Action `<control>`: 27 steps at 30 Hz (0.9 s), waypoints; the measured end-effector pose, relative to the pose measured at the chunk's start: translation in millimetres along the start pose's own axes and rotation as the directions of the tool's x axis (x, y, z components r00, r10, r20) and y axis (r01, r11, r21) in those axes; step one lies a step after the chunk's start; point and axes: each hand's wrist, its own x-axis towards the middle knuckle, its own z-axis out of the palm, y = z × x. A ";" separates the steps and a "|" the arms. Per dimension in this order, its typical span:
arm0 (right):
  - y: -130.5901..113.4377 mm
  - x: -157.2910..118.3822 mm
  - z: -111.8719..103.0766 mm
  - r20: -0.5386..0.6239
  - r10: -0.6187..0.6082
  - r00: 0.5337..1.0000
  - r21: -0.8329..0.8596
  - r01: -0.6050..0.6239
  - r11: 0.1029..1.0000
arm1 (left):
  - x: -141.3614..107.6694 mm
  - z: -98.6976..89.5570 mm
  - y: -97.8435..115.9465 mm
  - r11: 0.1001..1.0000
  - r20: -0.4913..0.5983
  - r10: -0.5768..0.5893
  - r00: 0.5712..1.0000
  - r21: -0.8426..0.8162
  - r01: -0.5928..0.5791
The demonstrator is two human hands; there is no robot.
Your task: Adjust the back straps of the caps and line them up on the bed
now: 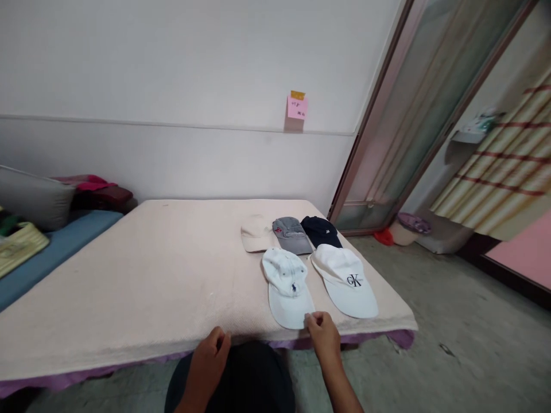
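Observation:
My right hand (321, 330) pinches the brim edge of a pale cap (286, 287) with a small dark horse-rider logo, which lies on the bed's near side. Right of it is a white cap (344, 281) with black letters, brim toward me. Behind these two, a cream cap (257, 234), a grey cap (293, 235) with a red mark and a navy cap (321, 230) lie side by side. At the bed's front edge, above my dark-clothed leg, my left hand (213, 353) is closed with curled fingers, apart from the caps; nothing shows in it.
The caps rest on a cream bed cover (150, 275) with purple cloth under its edge. A grey pillow (37, 198) and a blue mat (64, 246) lie at left. A pink note (297, 107) is taped to the wall. A lined bin (407, 228) stands on the floor at right.

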 end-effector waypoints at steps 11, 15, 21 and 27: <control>-0.4 -0.4 13.7 0.191 0.256 0.948 0.510 -0.319 0.799 | -5.4 -10.2 -3.9 0.999 0.012 -0.018 1.000 0.037 0.017; -11.5 -0.1 9.5 0.332 0.265 0.905 0.584 -0.418 0.696 | -0.3 -25.0 -11.9 0.983 -0.021 -0.099 0.995 -0.159 0.094; -37.9 -10.1 16.1 0.371 0.223 0.901 0.692 -0.428 0.581 | 26.8 -28.6 9.1 0.475 0.338 -0.298 0.893 -0.759 0.446; -65.8 -48.1 45.5 0.555 0.122 0.823 0.627 -0.510 0.589 | 75.7 -34.6 49.2 -0.112 0.497 -0.078 0.864 -0.866 0.488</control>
